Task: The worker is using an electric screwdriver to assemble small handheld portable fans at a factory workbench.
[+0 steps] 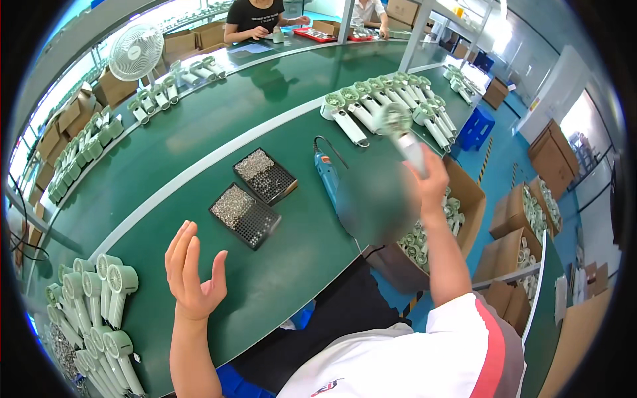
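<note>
Right hand [431, 178]: grip closed round the handle of a pale green handheld fan [400, 129], raised above the surface [199, 142], fan head blurred, up and left of the grip.

Left hand [192, 268]: released, fingers spread, holding nothing, hovering over the surface edge.

Row of like fans [388, 99]: lying beyond the grip, heads away, handles toward the person.

Blue electric screwdriver [326, 169]: left of the grip, flat on the surface.

Two black screw trays [255, 196]: further left.

Carton of fans [458, 212]: below the grip.

Handling note: a firm low hold on the handle likely steadies the head; best lowered parallel to its neighbours.
</note>
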### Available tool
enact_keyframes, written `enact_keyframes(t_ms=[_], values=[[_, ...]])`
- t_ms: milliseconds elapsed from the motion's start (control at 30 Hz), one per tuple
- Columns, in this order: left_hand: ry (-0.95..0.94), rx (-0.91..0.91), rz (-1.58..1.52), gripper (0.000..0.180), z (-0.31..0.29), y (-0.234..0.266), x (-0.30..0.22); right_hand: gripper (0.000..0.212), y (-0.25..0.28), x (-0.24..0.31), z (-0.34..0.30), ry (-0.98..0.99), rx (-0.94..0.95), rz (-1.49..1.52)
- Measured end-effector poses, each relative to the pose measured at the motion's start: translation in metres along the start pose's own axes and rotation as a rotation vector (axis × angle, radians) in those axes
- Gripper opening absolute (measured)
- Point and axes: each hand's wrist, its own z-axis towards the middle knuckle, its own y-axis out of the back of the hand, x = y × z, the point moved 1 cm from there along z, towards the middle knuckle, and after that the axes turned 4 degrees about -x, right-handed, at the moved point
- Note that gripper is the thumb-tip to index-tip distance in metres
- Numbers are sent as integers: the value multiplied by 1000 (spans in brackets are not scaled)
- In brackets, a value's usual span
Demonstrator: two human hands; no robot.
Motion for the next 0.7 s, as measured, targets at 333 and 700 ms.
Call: enact_keyframes(t_ms=[333, 700], values=[[20, 95, -94, 62, 3, -14, -1, 59, -27, -194, 47, -320, 136, -366], [85, 66, 10, 54, -3, 5, 6, 45, -83, -216, 64, 38, 220, -640]])
